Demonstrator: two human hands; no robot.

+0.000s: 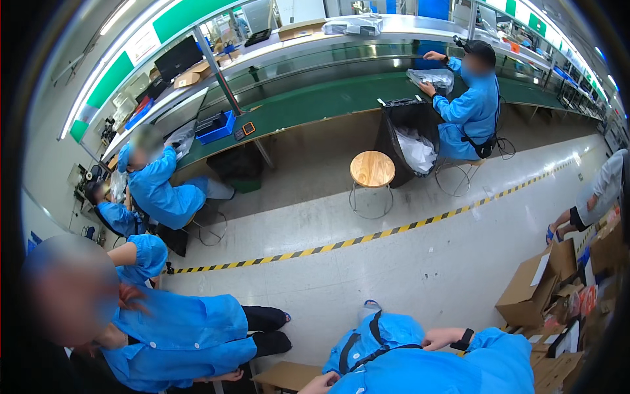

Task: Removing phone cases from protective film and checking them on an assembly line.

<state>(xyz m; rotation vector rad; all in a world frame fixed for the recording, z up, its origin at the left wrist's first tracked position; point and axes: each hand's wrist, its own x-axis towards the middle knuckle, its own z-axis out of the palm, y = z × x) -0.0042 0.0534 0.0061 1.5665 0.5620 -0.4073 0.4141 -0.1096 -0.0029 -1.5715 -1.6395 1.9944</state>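
Blue cloth filled the lower edge of my view, but it was not my sleeve. My left hand and my right hand did not show anywhere, so I could not tell if they were open or closed, or if they held something.

Nearest to me sat a co-worker in a blue coat and cap (420, 361), seen from above. One hand of this person (438, 339), with a black wrist band, was bent up behind the shoulder; the other hand (319, 383) was low, just beside a flat cardboard box (287, 375) on the floor.

At my left another person in blue (177, 338) sat leaning, with one hand up at the neck. At my right stood a heap of open brown cartons (528, 289).

Further out, a yellow and black stripe (367, 236) ran across the grey floor. Behind it stood a round wooden stool (372, 169), near a black bin (407, 125) with white bags inside. A seated worker (469, 105) beside the bin touched a clear bag on the long green belt (328, 98). A blue tray (216, 128) lay on the belt further left, near one more seated worker (161, 190).
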